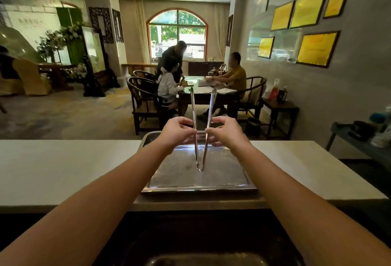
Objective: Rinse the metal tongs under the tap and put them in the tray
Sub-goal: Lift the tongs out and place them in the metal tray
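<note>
The metal tongs [209,109] are held upright in a V above the steel tray [198,187]. Their joined end points down, close over the tray floor; I cannot tell if it touches. The two tips spread upward. My left hand [177,131] pinches the left arm of the tongs about halfway up. My right hand [225,131] pinches the right arm at the same height. The tray lies on the white counter [69,166], its floor speckled with drops or residue. No tap shows in the head view.
A dark sink basin [201,251] lies just below the tray at the near edge. Beyond the counter, three people are at a dark wooden table [203,94] with round-backed chairs. A small side table [279,107] stands by the right wall.
</note>
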Demonstrator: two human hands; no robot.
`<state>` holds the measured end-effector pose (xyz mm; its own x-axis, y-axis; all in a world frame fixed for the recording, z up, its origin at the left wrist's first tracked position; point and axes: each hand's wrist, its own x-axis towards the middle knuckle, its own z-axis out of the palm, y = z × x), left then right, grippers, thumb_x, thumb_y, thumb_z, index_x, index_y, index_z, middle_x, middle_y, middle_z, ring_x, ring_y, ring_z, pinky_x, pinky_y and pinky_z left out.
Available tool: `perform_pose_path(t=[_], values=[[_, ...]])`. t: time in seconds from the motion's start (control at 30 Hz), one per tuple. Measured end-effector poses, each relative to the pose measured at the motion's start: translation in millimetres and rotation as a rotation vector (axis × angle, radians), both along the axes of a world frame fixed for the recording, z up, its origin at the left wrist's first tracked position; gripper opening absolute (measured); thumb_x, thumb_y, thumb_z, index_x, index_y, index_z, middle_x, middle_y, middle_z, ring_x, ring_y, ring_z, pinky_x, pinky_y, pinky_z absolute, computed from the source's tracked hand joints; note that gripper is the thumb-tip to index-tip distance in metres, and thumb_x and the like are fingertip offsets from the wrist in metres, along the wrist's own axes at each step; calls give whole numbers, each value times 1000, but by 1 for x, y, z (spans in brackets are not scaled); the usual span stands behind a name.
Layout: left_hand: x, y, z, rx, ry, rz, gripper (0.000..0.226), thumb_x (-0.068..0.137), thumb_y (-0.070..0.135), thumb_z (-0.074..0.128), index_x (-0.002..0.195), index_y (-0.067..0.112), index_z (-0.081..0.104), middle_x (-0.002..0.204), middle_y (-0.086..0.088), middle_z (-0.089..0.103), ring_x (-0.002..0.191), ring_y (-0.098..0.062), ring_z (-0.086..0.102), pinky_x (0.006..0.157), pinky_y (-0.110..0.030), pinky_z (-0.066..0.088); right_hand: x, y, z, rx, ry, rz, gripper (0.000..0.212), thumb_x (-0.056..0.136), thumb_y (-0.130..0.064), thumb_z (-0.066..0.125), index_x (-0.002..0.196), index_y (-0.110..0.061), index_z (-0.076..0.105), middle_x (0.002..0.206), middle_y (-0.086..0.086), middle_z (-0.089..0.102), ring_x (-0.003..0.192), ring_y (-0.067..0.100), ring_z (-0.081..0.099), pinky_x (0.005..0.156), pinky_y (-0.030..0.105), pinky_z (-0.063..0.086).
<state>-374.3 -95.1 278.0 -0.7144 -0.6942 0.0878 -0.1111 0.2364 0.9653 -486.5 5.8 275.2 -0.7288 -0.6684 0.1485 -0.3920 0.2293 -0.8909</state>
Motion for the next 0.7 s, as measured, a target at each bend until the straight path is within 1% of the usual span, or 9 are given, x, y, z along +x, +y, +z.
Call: perform_pose_path(t=[0.07,0.1,0.17,0.23,0.4,0.5,0.57,0.63,0.7], values=[[-9,-9,-7,41,-33,3,34,80,-4,63,113,-4,55,78,-10,61,68,-17,63,55,-20,57,-7,-10,-6,26,-90,8,50,79,-10,69,126,-11,52,94,15,68,68,21,70,57,29,59],[-13,-12,-12,67,-48,1,32,81,-4,62,112,-3,55,77,-9,61,66,-16,63,54,-20,57,-10,-15,-10,35,-127,13,50,79,-8,69,126,-9,51,93,16,67,67,22,69,54,28,57],[-20,-18,-24,93,-94,6,30,82,-2,61,111,-1,56,77,-8,62,66,-15,63,60,-23,56,-16,-22,-20,63,-171,18,49,80,-5,67,126,-7,51,97,17,66,69,24,69,53,26,57],[-27,-23,-39,94,-142,18,27,83,0,61,110,0,57,79,-7,62,66,-13,62,61,-22,54,-21,-28,-31,103,-199,16,46,82,-4,65,125,-7,51,99,16,65,71,22,68,52,24,55],[-40,-30,-74,140,-222,26,22,83,1,62,105,-2,60,80,-9,63,64,-12,60,58,-20,52,-28,-38,-63,196,-245,-27,41,83,-2,64,122,-7,53,112,21,65,85,29,69,71,36,60],[-44,-34,-91,132,-259,15,14,83,0,62,96,-2,64,75,-7,62,64,-13,60,56,-19,52,-31,-41,-79,244,-272,-40,42,82,-5,66,122,-10,53,112,18,65,86,26,69,70,35,60],[-45,-35,-100,99,-295,14,16,82,1,62,98,-1,64,78,-6,63,66,-12,61,53,-16,52,-33,-41,-89,262,-289,-31,43,82,-6,66,122,-10,52,113,15,63,90,25,67,70,33,60],[-47,-35,-107,48,-338,18,16,82,4,63,98,2,64,80,-5,63,69,-11,60,56,-17,50,-33,-42,-97,280,-279,-23,42,83,-7,65,123,-9,52,117,14,60,97,25,65,75,33,59],[-49,-36,-112,22,-367,20,14,83,7,64,97,6,64,79,-2,62,69,-10,59,56,-17,48,-34,-42,-102,305,-254,-20,41,83,-7,64,123,-10,52,120,13,59,100,25,63,74,31,59]])
